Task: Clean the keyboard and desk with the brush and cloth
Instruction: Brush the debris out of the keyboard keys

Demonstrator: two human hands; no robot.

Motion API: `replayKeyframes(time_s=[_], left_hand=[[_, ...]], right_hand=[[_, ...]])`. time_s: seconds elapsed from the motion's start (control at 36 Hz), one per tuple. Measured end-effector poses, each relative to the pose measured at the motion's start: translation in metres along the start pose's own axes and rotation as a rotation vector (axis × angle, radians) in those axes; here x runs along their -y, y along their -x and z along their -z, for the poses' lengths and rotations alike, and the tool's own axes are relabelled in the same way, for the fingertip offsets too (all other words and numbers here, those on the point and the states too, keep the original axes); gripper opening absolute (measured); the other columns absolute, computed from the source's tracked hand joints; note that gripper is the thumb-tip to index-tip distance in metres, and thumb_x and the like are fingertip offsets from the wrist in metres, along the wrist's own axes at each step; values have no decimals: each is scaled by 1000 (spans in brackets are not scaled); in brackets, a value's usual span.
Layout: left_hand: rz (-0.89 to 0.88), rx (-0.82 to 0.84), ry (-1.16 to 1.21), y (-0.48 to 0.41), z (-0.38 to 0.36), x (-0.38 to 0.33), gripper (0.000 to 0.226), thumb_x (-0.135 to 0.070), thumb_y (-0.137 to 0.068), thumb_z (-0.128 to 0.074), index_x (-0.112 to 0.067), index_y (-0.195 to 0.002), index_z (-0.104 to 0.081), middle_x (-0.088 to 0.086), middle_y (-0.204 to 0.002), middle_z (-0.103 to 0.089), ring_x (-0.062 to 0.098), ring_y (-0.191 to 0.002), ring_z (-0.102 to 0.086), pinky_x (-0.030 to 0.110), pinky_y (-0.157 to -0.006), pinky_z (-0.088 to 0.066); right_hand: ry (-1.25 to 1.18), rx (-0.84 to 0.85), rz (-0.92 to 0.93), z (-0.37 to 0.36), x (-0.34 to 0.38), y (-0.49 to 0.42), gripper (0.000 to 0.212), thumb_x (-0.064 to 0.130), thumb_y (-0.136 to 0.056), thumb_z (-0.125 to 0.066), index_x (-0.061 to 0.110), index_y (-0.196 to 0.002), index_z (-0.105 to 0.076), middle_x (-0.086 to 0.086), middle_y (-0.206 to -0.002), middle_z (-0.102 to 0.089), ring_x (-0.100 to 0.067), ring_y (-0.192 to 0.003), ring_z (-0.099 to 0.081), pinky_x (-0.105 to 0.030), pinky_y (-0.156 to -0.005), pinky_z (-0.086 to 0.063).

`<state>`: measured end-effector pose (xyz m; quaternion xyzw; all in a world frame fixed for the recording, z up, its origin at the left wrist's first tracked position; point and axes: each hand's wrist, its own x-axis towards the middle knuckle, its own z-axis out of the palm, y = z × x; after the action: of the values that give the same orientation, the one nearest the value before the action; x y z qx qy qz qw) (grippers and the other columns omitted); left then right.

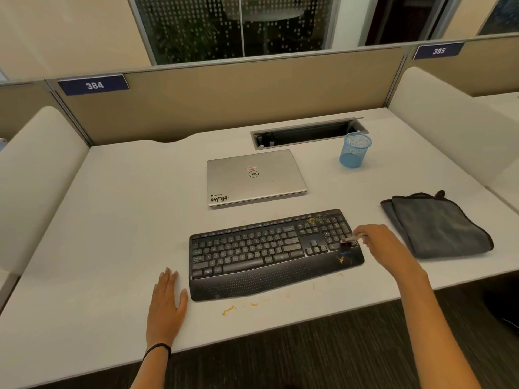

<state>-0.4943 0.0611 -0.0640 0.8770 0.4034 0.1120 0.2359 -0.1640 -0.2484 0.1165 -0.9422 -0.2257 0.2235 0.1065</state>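
Two hands are busy at the white desk [126, 220]. The right hand [376, 240] pinches a small brush [349, 241] and holds its dark tip on the number keys at the right end of the black keyboard [252, 254]. The left hand [167, 301] lies flat on the desk with straight fingers, just beside the keyboard's left edge.

I judge the task to be at an early stage. Yellow crumbs [316, 220] sit on the upper number keys, more on the palm rest, and some on the desk in front. The grey cloth [438, 226] lies folded to the right, so the wiping is not yet done.

Behind the keyboard are a closed silver laptop [252, 178] and a blue mesh cup [354, 150], near an open cable slot [303, 133]. Beige partitions [224, 102] enclose the place, and the floor is dark carpet.
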Motion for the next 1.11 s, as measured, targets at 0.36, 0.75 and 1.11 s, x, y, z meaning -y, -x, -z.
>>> replayKeyframes(time_s=[0.36, 0.75, 1.11], left_hand=[[4, 5, -8, -1, -2, 2, 59, -25, -96, -48, -12, -148, -23, 2, -157, -13, 12, -143, -8, 32, -117, -5], [-7, -4, -7, 0, 0, 0, 57, -21, -96, -49, -10, -147, -26, 4, -156, -16, 14, -144, -10, 30, -117, -4], [0, -4, 3, 0, 1, -1, 57, -21, -97, -48, -10, -148, -25, 3, -157, -15, 13, -143, -9, 31, -117, -4]], right_hand=[[-153, -45, 242, -10, 11, 4, 25, 6, -95, -45, 12, -108, -66, -13, -109, -65, -7, -75, -56, -6, -56, -39], [21, -26, 207, -14, -9, 9, 27, 2, -93, -47, 11, -112, -65, -11, -115, -64, -20, -91, -59, -13, -62, -36], [-117, -361, 245, -23, -10, -29, 29, 3, -94, -46, 11, -116, -62, -11, -107, -67, -29, -95, -63, -36, -81, -49]])
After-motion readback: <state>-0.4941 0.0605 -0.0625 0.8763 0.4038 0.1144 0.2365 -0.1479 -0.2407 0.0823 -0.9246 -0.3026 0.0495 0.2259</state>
